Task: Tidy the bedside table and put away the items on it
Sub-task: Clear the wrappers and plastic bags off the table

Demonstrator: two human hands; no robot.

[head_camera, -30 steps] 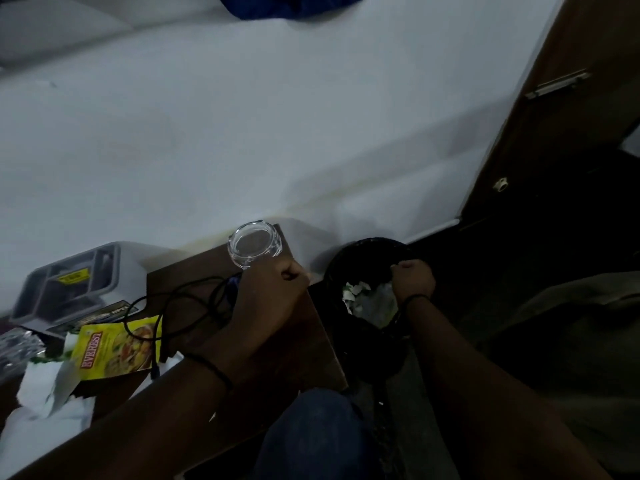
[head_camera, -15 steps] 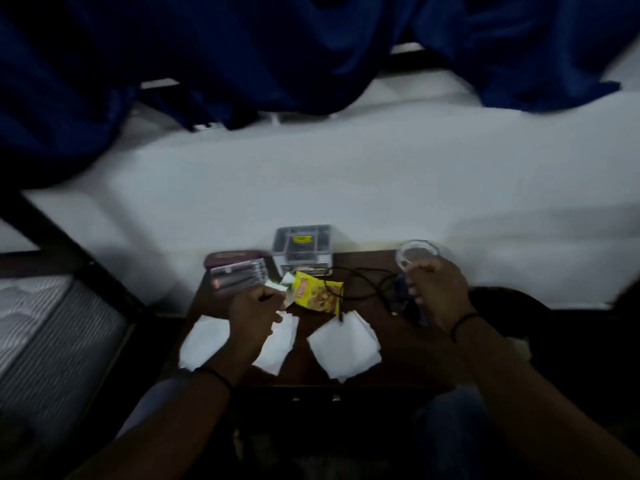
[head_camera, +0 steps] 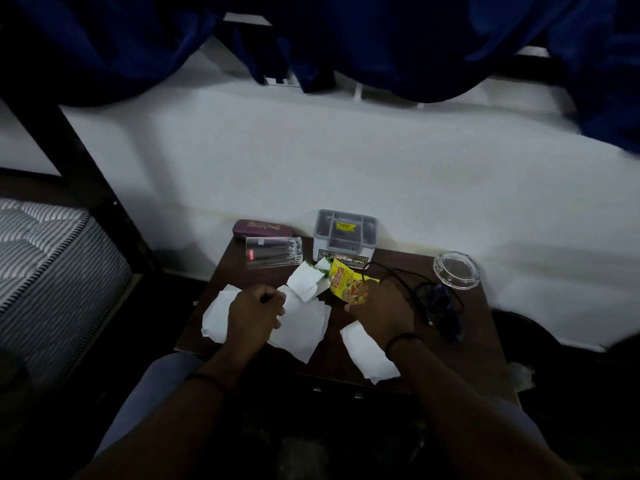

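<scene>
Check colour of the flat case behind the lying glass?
Dark maroon case, faint lettering on top; clearest in the head view.

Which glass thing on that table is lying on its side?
The tall drinking glass near the maroon case; the round glass ashtray at the right corner sits flat.

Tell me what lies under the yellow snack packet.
The yellow snack packet overlaps white paper and the dark table. The right hand covers its lower end, hiding whatever lies beneath there.
</scene>
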